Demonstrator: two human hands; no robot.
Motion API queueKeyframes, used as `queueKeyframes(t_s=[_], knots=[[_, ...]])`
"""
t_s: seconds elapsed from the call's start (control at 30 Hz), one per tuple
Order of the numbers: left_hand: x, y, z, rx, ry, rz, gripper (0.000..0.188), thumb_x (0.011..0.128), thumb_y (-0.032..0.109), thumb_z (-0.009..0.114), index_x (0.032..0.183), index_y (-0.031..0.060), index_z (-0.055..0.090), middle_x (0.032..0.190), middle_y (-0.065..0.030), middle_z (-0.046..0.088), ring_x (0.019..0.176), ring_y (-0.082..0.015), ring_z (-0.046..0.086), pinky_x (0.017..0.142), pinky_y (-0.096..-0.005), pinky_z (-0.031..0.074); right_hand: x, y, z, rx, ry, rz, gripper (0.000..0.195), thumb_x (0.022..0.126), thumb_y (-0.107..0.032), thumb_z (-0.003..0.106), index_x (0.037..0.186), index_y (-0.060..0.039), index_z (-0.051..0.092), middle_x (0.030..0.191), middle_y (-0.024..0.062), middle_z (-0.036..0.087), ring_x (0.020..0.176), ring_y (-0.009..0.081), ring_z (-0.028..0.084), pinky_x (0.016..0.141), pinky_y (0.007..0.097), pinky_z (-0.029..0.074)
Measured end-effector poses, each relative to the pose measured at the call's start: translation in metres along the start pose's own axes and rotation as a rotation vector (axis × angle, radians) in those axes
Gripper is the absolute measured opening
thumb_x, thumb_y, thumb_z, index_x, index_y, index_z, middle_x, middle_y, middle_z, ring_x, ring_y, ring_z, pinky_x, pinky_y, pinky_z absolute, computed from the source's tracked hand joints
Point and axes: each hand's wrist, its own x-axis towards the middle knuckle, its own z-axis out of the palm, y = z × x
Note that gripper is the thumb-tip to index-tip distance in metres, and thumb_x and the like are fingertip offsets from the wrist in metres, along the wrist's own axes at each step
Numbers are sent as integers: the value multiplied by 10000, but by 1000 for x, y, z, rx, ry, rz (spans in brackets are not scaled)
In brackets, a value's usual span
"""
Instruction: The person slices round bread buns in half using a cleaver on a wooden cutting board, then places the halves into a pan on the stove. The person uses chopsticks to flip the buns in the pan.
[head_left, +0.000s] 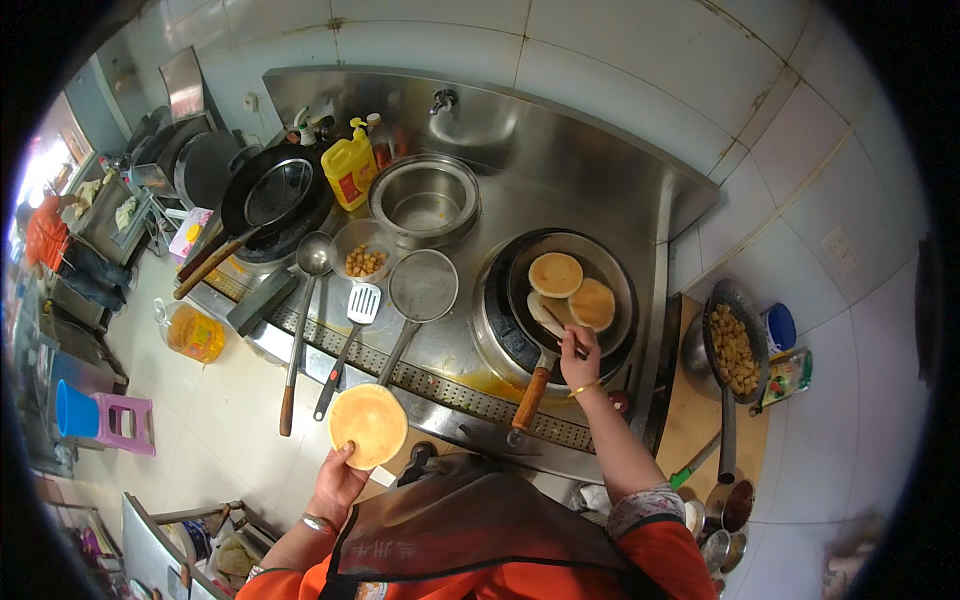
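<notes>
My left hand (341, 480) pinches a round golden flatbread (367, 424) by its near edge, in front of the stove. My right hand (581, 360) reaches over the frying pan (547, 345), fingers closed around a dark utensil (579, 349). A pale, rounded piece (544, 313) lies at the far end of that utensil; I cannot tell whether it is a blade or a flatbread seen edge-on. Inside the pan sit a browned flatbread (556, 274) and a second flatbread (592, 305), close together. The pan's wooden handle (532, 397) points towards me, untouched.
Left of the pan lie a mesh strainer (424, 285), a slotted spatula (364, 304) and a ladle (313, 255). Behind them stands a steel pot (424, 202). A perforated pan of browned cubes (735, 352) rests at right. Another person (64, 247) stands far left.
</notes>
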Motion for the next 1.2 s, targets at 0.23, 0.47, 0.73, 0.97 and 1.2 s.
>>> queueKeyframes(t_s=[0.23, 0.47, 0.73, 0.97, 1.2], knots=[[7, 7, -1, -71, 8, -15, 561, 808, 85, 626, 1304, 72, 363, 1303, -102, 464, 1198, -279, 457, 1010, -428, 380, -16, -32, -42, 123, 55, 269, 175, 921, -160, 500, 990, -10, 557, 956, 64, 573, 759, 158, 610, 702, 273, 534], [10, -2, -1, -98, -34, -49, 577, 798, 78, 638, 1305, 74, 364, 1300, -103, 466, 1200, -282, 455, 1011, -431, 378, 1, 2, -40, 209, 151, 461, 249, 920, -252, 512, 992, -18, 557, 882, 67, 606, 748, 165, 627, 700, 283, 523], [-2, -10, -7, 33, -55, 5, 596, 840, 172, 609, 1343, 74, 305, 1339, -120, 424, 1224, -280, 430, 1044, -424, 338, 13, 38, -7, 408, 362, 596, 270, 900, -232, 549, 983, 19, 496, 813, 117, 608, 687, 167, 638, 562, 259, 513], [-7, -21, -4, -28, -14, 3, 576, 819, 119, 629, 1316, 80, 342, 1323, -104, 439, 1207, -279, 448, 1009, -424, 382, 24, 45, -11, 449, 248, 573, 240, 909, -206, 534, 1006, 13, 534, 821, 106, 617, 666, 162, 643, 572, 259, 528], [-8, -28, -14, -13, 23, 8, 564, 821, 135, 626, 1310, 85, 352, 1294, -96, 470, 1189, -270, 466, 998, -419, 392, 12, 28, -31, 385, 210, 503, 258, 909, -226, 535, 977, 20, 572, 782, 87, 621, 684, 150, 633, 591, 258, 522]])
